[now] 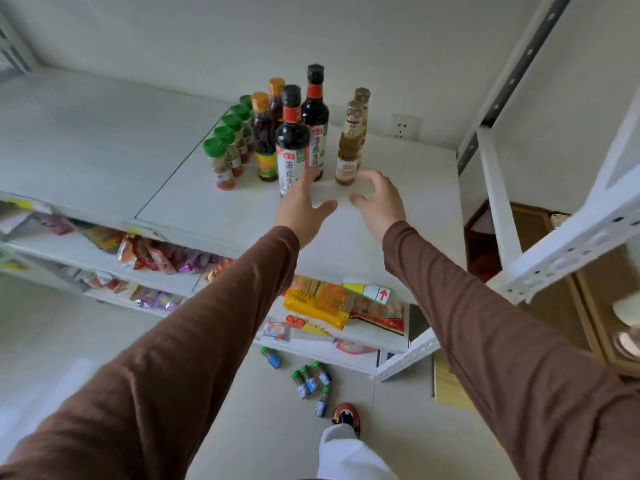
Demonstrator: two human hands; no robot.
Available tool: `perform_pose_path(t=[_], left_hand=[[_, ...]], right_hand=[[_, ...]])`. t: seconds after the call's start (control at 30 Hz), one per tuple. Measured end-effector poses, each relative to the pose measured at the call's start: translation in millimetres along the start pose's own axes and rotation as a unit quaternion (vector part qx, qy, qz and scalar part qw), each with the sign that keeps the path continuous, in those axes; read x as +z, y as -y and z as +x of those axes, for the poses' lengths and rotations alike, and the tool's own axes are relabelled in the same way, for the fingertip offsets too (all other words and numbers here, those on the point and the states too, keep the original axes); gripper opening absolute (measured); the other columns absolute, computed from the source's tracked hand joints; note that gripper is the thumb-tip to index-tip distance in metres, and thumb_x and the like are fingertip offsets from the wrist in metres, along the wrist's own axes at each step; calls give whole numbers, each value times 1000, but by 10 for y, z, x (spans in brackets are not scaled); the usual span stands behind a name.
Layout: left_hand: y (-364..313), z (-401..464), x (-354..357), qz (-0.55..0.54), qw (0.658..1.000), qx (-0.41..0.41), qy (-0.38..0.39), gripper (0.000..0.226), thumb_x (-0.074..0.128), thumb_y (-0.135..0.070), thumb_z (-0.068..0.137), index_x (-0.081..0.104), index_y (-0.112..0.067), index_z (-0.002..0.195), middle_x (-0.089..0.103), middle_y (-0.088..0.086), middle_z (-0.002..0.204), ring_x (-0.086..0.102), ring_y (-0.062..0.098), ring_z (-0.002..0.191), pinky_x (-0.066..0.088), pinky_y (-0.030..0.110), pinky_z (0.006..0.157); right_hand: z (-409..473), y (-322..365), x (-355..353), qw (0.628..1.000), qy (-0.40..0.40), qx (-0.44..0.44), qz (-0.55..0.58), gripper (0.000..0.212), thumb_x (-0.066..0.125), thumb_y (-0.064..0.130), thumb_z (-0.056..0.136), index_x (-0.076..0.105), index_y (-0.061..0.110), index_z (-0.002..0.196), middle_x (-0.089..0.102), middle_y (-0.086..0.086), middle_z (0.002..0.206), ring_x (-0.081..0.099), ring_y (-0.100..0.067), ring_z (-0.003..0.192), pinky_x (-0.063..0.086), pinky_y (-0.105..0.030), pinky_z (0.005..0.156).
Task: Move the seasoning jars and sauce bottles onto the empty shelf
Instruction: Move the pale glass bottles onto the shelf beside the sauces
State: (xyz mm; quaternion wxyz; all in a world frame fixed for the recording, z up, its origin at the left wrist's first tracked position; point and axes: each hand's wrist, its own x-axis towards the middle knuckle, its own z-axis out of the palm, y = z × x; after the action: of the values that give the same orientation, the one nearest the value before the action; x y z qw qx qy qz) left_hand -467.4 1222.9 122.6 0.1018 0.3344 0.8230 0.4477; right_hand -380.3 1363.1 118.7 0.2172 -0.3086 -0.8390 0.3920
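Reaching over the shelf [398, 188], the person has both hands spread and holding nothing. The left hand [304, 206] has its fingers loose, the tips against or just before the label of the front soy sauce bottle [292, 140]; I cannot tell if they touch it. The right hand [379, 202] is opened wide just in front of the amber bottle [348, 157], apart from it.

The bottles cluster toward the shelf's back right part, well in from the front edge. Green-capped seasoning jars [225, 157] run in a line from mid-shelf toward the back edge, with two orange-capped bottles [265, 140] beside them and a second dark bottle [315, 119] behind the first.

My worry is a knock. These bottles are tall, narrow and top-heavy, packed close on a smooth white painted board. A careless sweep of either hand could tip one into its neighbours and send the row down like skittles. The dark ones look like glass with glossy paper labels and slick plastic caps, so a grip on the label may slide.

Five small green-capped jars with blue labels [308, 379] remain on the pale tiled floor, near the shelving's foot and the person's shoe [346, 415]. A step forward could kick or crush them, and they are round enough to roll.
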Motion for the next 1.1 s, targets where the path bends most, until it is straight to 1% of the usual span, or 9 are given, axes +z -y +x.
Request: perform_pose_path(t=[0.07, 0.2, 0.33, 0.43, 0.6, 0.73, 0.87, 0.93, 1.1], left_hand=[[129, -430, -242, 40, 999, 10, 1, 62, 70, -29, 90, 43, -16, 144, 53, 6, 144, 50, 23, 128, 36, 23, 98], [432, -1213, -711, 90, 996, 9, 22, 57, 70, -28, 89, 48, -19, 141, 51, 4, 144, 48, 23, 130, 36, 31, 106], [726, -1987, -1142, 119, 992, -32, 13, 60, 72, -29, 87, 49, -19, 141, 51, 4, 144, 46, 25, 132, 38, 37, 109], [894, -2599, -1420, 123, 990, -71, -7, 61, 73, -31, 86, 48, -21, 141, 51, 3, 143, 46, 24, 131, 37, 35, 105], [1071, -3738, -1808, 138, 980, -132, -59, 61, 75, -30, 85, 49, -21, 140, 53, 3, 141, 47, 24, 129, 35, 30, 102], [1154, -4625, -2095, 169, 965, -190, -65, 64, 73, -34, 86, 45, -24, 143, 47, 1, 147, 40, 23, 136, 33, 35, 110], [1169, -5437, -2405, 202, 950, -222, -84, 64, 71, -37, 87, 44, -24, 144, 45, 0, 148, 37, 21, 137, 32, 34, 111], [1191, -5808, -2615, 222, 941, -239, -91, 64, 70, -38, 88, 43, -25, 145, 43, -1, 150, 37, 22, 138, 33, 36, 111], [1382, -6676, -3235, 262, 921, -260, -125, 66, 71, -40, 86, 44, -27, 144, 46, -2, 148, 46, 23, 133, 40, 41, 111]], right_hand=[[-468, 175, 102, 1000, 24, -4, -18, 43, 63, 25, 93, 54, 18, 134, 51, -4, 140, 44, -20, 132, 32, -21, 100], [-1308, 509, 398, 997, 64, -25, -43, 47, 65, 29, 91, 55, 18, 136, 50, -3, 140, 41, -21, 133, 31, -27, 109], [-2010, 823, 697, 989, 124, -47, -65, 46, 65, 30, 92, 53, 21, 136, 48, -3, 140, 39, -22, 133, 33, -29, 109], [-2501, 1048, 919, 978, 163, -93, -87, 49, 67, 29, 90, 53, 20, 136, 49, -5, 139, 41, -24, 130, 32, -31, 108], [-3365, 1318, 1241, 950, 233, -180, -106, 53, 67, 29, 89, 51, 18, 138, 48, -3, 142, 37, -24, 132, 28, -32, 110], [-4071, 1493, 1423, 925, 268, -232, -136, 58, 67, 34, 88, 47, 18, 141, 46, -4, 144, 36, -26, 132, 28, -34, 112], [-4727, 1716, 1640, 895, 302, -285, -163, 61, 68, 38, 87, 46, 19, 141, 44, -3, 146, 34, -26, 136, 23, -34, 114], [-5021, 1882, 1800, 883, 312, -309, -167, 62, 67, 40, 87, 46, 20, 141, 43, -2, 147, 34, -26, 137, 23, -35, 115], [-5798, 2375, 2294, 855, 337, -355, -172, 64, 66, 41, 89, 42, 22, 145, 37, -4, 152, 30, -27, 140, 26, -40, 117]])
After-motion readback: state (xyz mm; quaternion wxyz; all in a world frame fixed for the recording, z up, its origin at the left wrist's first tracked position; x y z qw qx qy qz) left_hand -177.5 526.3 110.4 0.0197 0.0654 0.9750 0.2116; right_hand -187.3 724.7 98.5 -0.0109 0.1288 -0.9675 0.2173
